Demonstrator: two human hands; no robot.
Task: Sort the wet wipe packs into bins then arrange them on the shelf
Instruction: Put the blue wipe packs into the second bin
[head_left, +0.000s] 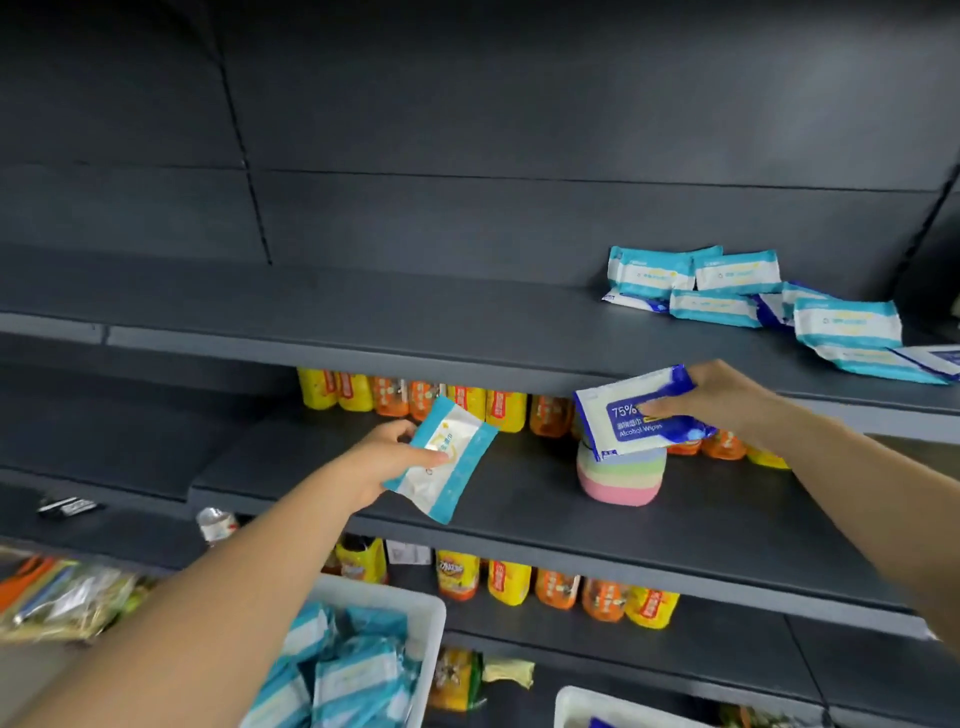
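My left hand (382, 460) grips a light-blue and white wipe pack (441, 460) in front of the middle shelf (519, 525). A dark-blue alcohol wipe pack (636, 415) is held in my right hand (722, 397), just below the front edge of the upper shelf (415, 332). Several light-blue and dark-blue packs lie in a loose pile (753, 296) at the right of the upper shelf. A white bin (428, 613) at the bottom holds several light-blue packs (343, 670). A second white bin (571, 701) at the bottom right shows a dark-blue pack corner.
A pastel striped object (621, 478) stands on the middle shelf under the dark-blue pack. Yellow and orange snack bags (395, 392) line the back of the middle shelf and the lower shelf (556, 584). Bagged goods (62, 597) lie at the lower left.
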